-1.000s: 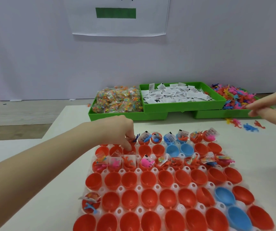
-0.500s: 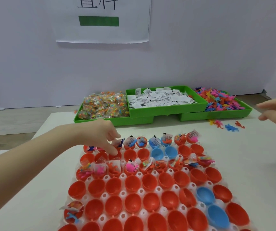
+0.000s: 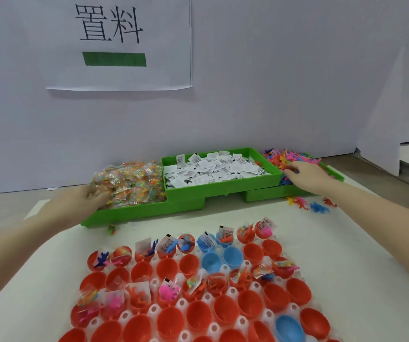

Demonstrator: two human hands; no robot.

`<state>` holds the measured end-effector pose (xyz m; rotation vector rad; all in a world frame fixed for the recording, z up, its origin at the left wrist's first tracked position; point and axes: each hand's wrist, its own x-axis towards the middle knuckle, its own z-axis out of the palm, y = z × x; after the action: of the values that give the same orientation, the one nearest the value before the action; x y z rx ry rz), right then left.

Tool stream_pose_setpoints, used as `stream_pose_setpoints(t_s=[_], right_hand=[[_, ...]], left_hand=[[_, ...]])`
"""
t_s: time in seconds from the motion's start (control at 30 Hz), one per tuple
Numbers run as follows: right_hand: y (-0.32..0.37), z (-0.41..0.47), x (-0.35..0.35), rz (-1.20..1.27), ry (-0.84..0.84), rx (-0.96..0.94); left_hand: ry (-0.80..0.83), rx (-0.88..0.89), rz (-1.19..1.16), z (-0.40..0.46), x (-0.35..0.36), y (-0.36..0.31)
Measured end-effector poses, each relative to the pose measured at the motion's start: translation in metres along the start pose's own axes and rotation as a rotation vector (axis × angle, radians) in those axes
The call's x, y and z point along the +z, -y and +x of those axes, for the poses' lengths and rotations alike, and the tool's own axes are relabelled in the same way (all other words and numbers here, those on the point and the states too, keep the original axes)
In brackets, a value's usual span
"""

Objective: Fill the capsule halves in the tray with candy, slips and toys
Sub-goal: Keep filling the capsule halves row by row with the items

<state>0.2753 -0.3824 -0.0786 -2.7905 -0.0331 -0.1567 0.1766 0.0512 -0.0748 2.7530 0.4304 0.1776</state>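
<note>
Candy bags (image 3: 129, 183) meet left hand (image 3: 82, 198); right hand (image 3: 302, 172) (outstretched) among toys (image 3: 290, 156).

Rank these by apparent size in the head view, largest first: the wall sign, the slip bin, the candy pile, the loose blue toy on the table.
1. Wall sign.
2. Slip bin.
3. Candy pile, partly covered by the left hand; not far behind the bin.
4. Loose blue toy, clearly smallest.

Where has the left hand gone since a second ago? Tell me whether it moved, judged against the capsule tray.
Yes. The left hand has left the capsule tray and gone forward to the candy bin, its fingers now on the candy bags.
</note>
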Motion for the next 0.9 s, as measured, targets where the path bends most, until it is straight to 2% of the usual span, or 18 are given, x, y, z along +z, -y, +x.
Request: stream_pose_setpoints(t_s=[0.1, 0.27, 0.33, 0.43, 0.5, 0.67, 0.77, 0.9], right_hand=[[0.0, 0.012, 0.011, 0.044, -0.113, 0.055], [-0.004, 0.011, 0.012, 0.109, -0.33, 0.016], [-0.006, 0.009, 0.01, 0.041, -0.323, -0.028], [-0.006, 0.007, 0.007, -0.259, -0.326, -0.084], [-0.007, 0.007, 0.004, -0.275, -0.394, -0.119], [-0.01, 0.006, -0.005, 0.101, -0.506, -0.079], [-0.007, 0.009, -0.011, 0.406, -0.472, 0.031], [-0.002, 0.013, -0.014, 0.868, -0.351, 0.298]], left_hand=[[-0.013, 0.001, 0.215, 0.007, 0.008, 0.007], [-0.112, 0.008, 0.071, 0.014, 0.014, 0.004], [-0.113, -0.036, 0.124, 0.017, 0.014, 0.003], [-0.152, -0.07, 0.294, 0.02, 0.013, 0.002], [-0.161, -0.086, 0.355, 0.023, 0.013, 0.0], [-0.229, -0.039, 0.458, 0.024, 0.014, -0.006], [-0.3, 0.06, 0.545, 0.019, 0.016, -0.009], [-0.364, 0.095, 0.324, 0.011, 0.018, -0.015]])
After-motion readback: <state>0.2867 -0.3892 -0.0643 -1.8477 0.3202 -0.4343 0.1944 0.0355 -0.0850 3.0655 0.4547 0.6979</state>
